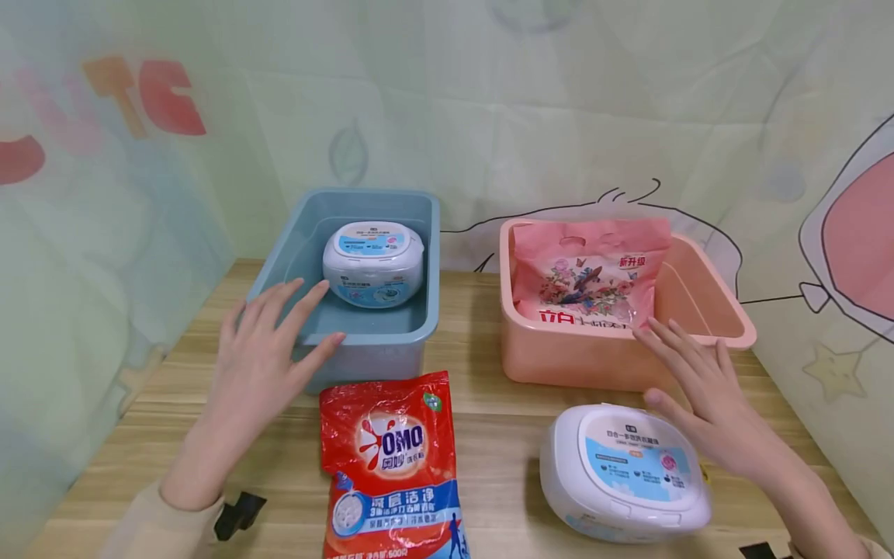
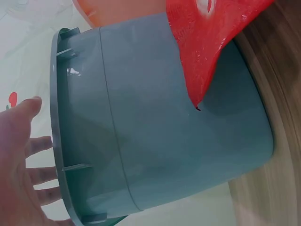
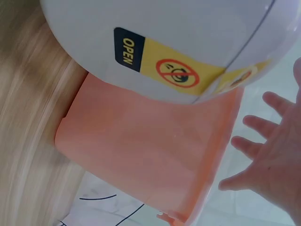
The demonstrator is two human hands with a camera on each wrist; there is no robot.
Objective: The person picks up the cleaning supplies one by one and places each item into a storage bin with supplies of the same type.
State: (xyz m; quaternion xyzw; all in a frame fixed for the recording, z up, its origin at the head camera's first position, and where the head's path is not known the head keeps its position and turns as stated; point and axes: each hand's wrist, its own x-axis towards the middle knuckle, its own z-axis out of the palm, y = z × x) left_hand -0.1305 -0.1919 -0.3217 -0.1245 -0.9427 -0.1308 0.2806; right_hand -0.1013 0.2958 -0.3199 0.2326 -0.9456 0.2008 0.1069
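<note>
My left hand (image 1: 261, 349) hovers with spread fingers over the front left rim of a blue bin (image 1: 366, 339). Inside that bin sits a white tub of laundry pods (image 1: 373, 264). Nothing is in the right hand (image 1: 705, 404), whose fingers extend near the front rim of a pink bin (image 1: 580, 357). A pink bag of laundry powder (image 1: 587, 272) leans in the pink bin. Below the right hand, a second white tub (image 1: 625, 473) rests on the table. A red OMO laundry powder bag (image 1: 391, 466) lies before the blue bin, its corner overlapping the bin in the left wrist view.
Both bins stand side by side at the back of the wooden table (image 1: 482, 466), with a gap between them. Behind and beside them hangs a printed cloth (image 1: 447, 140) with cartoon drawings.
</note>
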